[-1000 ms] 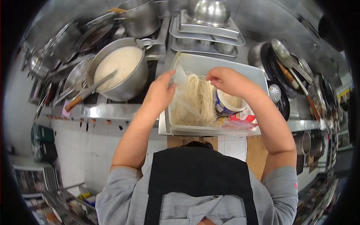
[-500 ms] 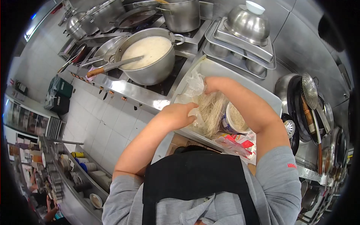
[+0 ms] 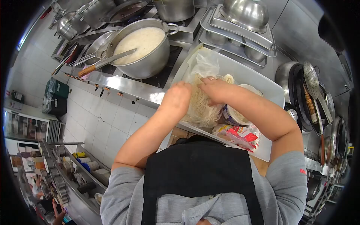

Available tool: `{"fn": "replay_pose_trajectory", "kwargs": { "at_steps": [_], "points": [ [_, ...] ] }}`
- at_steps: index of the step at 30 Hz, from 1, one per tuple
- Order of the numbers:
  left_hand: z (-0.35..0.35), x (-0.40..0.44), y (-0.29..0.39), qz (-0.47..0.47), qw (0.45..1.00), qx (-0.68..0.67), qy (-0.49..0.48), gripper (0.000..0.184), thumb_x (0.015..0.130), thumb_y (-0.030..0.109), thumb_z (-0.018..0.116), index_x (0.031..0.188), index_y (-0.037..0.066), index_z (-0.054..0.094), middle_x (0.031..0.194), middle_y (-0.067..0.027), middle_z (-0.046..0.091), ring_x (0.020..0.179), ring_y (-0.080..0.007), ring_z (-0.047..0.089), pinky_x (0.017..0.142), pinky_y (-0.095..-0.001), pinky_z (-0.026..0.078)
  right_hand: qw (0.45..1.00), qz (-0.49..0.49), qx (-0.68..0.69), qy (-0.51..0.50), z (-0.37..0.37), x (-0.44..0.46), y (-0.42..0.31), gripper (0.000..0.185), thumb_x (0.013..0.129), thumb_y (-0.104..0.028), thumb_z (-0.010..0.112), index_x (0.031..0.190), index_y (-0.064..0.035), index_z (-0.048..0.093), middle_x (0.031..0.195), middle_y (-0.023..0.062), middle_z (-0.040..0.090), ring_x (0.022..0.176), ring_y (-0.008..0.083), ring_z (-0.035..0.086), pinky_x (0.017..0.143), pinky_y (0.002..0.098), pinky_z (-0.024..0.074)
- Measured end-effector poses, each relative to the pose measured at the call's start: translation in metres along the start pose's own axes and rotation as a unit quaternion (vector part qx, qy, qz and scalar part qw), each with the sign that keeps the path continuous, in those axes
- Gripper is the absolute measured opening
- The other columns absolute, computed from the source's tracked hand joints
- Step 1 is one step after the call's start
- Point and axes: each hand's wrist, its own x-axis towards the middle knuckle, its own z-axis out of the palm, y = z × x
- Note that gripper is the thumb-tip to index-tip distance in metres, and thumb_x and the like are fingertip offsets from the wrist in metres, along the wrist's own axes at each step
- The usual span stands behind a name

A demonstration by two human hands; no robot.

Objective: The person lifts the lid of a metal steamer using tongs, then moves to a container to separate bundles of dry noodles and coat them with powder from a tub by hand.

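Note:
Thin, pale dry noodles (image 3: 202, 107) lie in a clear plastic bag (image 3: 207, 64) inside a white plastic bin (image 3: 268, 84). My left hand (image 3: 180, 93) is closed at the bag's left edge, its fingertips mostly hidden behind the knuckles. Across from it, my right hand (image 3: 216, 90) curls its fingers and thumb over the noodles and grips some of them. A small noodle coil (image 3: 228, 78) shows just beyond my right wrist. Partly under my right forearm stands a round tub (image 3: 232, 115) with pale contents. A red and white packet (image 3: 240, 135) lies at the bin's near side.
Left of the bin, a large pot (image 3: 146, 56) of whitish liquid sits on the stove, a wooden-handled ladle (image 3: 108, 62) leaning in it. Metal trays (image 3: 240, 35) and an upturned bowl (image 3: 245, 15) are stacked behind. Woks and a skimmer (image 3: 311, 77) hang at right.
My left hand has moved up and right and closed at the bag. My right hand has drawn back toward me onto the noodles. The bag's upper part now stands more spread.

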Motion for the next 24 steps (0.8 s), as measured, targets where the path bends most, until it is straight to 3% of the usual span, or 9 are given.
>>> {"fn": "replay_pose_trajectory", "kwargs": {
  "at_steps": [5, 7, 8, 10, 13, 17, 19, 21, 24],
  "points": [
    [-0.011, -0.009, 0.007, -0.024, 0.996, 0.068, -0.050, 0.013, 0.073, -0.002, 0.056, 0.084, 0.002, 0.060, 0.088, -0.0165, 0.057, 0.082, -0.0338, 0.061, 0.070, -0.0409, 0.051, 0.997, -0.009, -0.041, 0.060, 0.003, -0.007, -0.010, 0.078, 0.065, -0.024, 0.077, 0.133, -0.0079, 0.043, 0.138, 0.0198, 0.039, 0.126, 0.0374, 0.039, 0.103, 0.0465, 0.0336],
    [-0.013, -0.009, 0.009, -0.016, 0.995, 0.077, -0.067, 0.014, 0.073, -0.001, 0.057, 0.086, 0.003, 0.061, 0.088, -0.0155, 0.056, 0.082, -0.0326, 0.061, 0.069, -0.0397, 0.051, 0.998, -0.041, -0.037, -0.016, 0.000, -0.010, -0.022, 0.048, 0.068, -0.024, 0.072, 0.113, -0.0073, 0.061, 0.122, 0.0170, 0.054, 0.115, 0.0352, 0.050, 0.099, 0.0449, 0.0374],
    [-0.013, -0.010, 0.009, -0.007, 0.993, 0.089, -0.080, 0.016, 0.073, 0.000, 0.057, 0.088, 0.003, 0.061, 0.088, -0.0145, 0.055, 0.081, -0.0314, 0.061, 0.069, -0.0385, 0.052, 0.998, -0.043, -0.037, -0.020, 0.000, -0.016, -0.028, 0.048, 0.068, -0.024, 0.072, 0.113, -0.0073, 0.061, 0.122, 0.0170, 0.054, 0.115, 0.0352, 0.050, 0.099, 0.0449, 0.0374],
    [-0.012, -0.010, 0.009, -0.006, 0.992, 0.101, -0.071, 0.018, 0.074, 0.001, 0.057, 0.090, 0.005, 0.063, 0.089, -0.0136, 0.055, 0.081, -0.0305, 0.062, 0.068, -0.0380, 0.052, 0.983, -0.075, 0.131, -0.106, 0.005, -0.032, -0.041, 0.022, 0.073, -0.019, 0.064, 0.091, -0.0083, 0.070, 0.091, 0.0156, 0.066, 0.089, 0.0307, 0.063, 0.083, 0.0422, 0.0473],
    [-0.014, -0.010, 0.005, -0.020, 0.992, 0.115, -0.043, 0.023, 0.075, 0.003, 0.056, 0.096, 0.007, 0.065, 0.090, -0.0120, 0.055, 0.080, -0.0294, 0.062, 0.066, -0.0378, 0.052, 0.983, -0.152, 0.011, -0.102, 0.044, -0.034, -0.037, 0.017, 0.074, -0.019, 0.061, 0.085, -0.0100, 0.071, 0.079, 0.0145, 0.067, 0.081, 0.0314, 0.064, 0.075, 0.0421, 0.0491],
    [-0.017, -0.012, 0.000, -0.073, 0.990, 0.118, -0.011, 0.028, 0.076, 0.005, 0.056, 0.102, 0.009, 0.065, 0.088, -0.0100, 0.055, 0.079, -0.0285, 0.062, 0.065, -0.0388, 0.052, 0.981, -0.174, 0.009, -0.084, 0.043, -0.040, -0.033, 0.020, 0.075, -0.017, 0.059, 0.091, -0.0107, 0.070, 0.086, 0.0144, 0.067, 0.084, 0.0306, 0.064, 0.076, 0.0417, 0.0490],
    [-0.020, -0.016, 0.000, -0.067, 0.992, 0.110, 0.005, 0.029, 0.076, 0.005, 0.056, 0.103, 0.009, 0.065, 0.086, -0.0098, 0.055, 0.077, -0.0285, 0.062, 0.064, -0.0392, 0.052, 0.970, -0.102, 0.206, -0.079, 0.021, -0.039, -0.030, 0.024, 0.075, -0.015, 0.060, 0.097, -0.0100, 0.067, 0.089, 0.0138, 0.067, 0.085, 0.0299, 0.064, 0.076, 0.0409, 0.0490],
    [-0.020, -0.016, 0.000, -0.062, 0.993, 0.099, 0.022, 0.030, 0.075, 0.005, 0.057, 0.104, 0.009, 0.065, 0.085, -0.0095, 0.055, 0.076, -0.0286, 0.061, 0.064, -0.0395, 0.051, 0.979, -0.084, 0.184, -0.001, 0.019, -0.016, -0.014, 0.028, 0.074, -0.013, 0.062, 0.102, -0.0094, 0.066, 0.097, 0.0159, 0.065, 0.090, 0.0298, 0.063, 0.078, 0.0407, 0.0488],
    [-0.014, -0.016, 0.002, -0.041, 0.991, 0.119, 0.049, 0.028, 0.074, 0.006, 0.059, 0.101, 0.006, 0.064, 0.084, -0.0092, 0.054, 0.077, -0.0254, 0.061, 0.060, -0.0343, 0.052, 0.992, -0.059, -0.066, 0.086, 0.018, 0.021, 0.007, 0.041, 0.072, -0.011, 0.065, 0.112, -0.0099, 0.060, 0.110, 0.0153, 0.061, 0.103, 0.0310, 0.058, 0.087, 0.0434, 0.0462]
  ]
}}
